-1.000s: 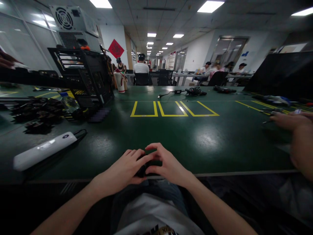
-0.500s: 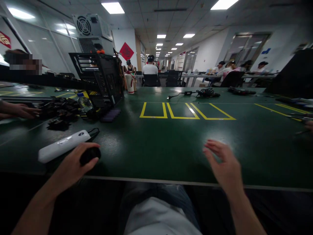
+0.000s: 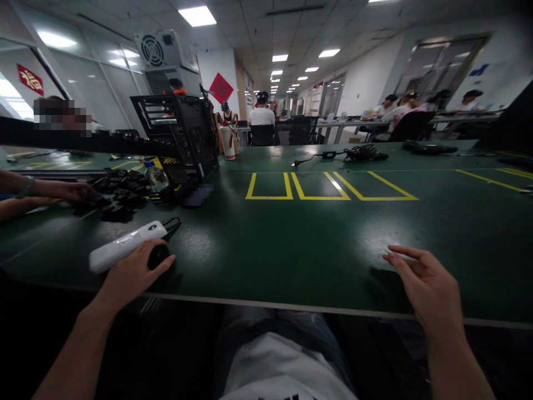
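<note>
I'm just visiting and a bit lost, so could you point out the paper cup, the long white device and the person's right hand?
Paper cup (image 3: 227,143): head view, on its side wall.
White device (image 3: 121,248): head view, middle of its casing.
Right hand (image 3: 431,283): head view, back of the hand.

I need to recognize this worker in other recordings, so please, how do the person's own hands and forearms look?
The left hand and right hand wear no gloves. On the visible left forearm and right forearm, I see no sleeve, watch or bracelet. No cable or marking shows on them.
</note>
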### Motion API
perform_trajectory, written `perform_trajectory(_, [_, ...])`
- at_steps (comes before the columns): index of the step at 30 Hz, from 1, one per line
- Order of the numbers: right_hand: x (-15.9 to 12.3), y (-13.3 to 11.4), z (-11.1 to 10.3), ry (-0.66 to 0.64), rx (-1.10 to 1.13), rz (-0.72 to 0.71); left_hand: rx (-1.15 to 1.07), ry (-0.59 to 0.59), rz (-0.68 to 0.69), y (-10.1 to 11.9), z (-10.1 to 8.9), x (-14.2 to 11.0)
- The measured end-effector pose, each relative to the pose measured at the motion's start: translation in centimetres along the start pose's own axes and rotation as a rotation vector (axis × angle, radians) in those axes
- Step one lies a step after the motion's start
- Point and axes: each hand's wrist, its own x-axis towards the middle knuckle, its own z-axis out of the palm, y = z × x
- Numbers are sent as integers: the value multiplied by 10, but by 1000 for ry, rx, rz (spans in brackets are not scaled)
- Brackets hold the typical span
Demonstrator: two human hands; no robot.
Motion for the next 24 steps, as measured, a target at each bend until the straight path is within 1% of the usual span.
perform_trajectory(2, [0,1,-1,-31,10,27,-52,-2,-50,0,1,-1])
perform_trajectory(4, [0,2,-1,-45,8,41,-80,-17,-67,0,1,-2])
perform_trajectory(8, [-1,0,-1,-46,-3,35,-186,-72,-10,-6,-3,-3])
perform_trajectory(14, [-2,0,-1,-61,-17,-20,-367,-138,147,-11,-11,1])
perform_trajectory(17, [-2,0,-1,-76,-29,-38,-377,-166,146,-8,-16,1])
perform_trajectory(20, [-1,4,-1,-84,-65,-63,-359,-167,153,-5,-19,0])
perform_trajectory(22, [0,7,0,-88,-100,-78,-361,-160,148,-3,-17,1])
perform_trajectory(24, [1,6,2,-108,-135,-85,-380,-168,152,4,-11,6])
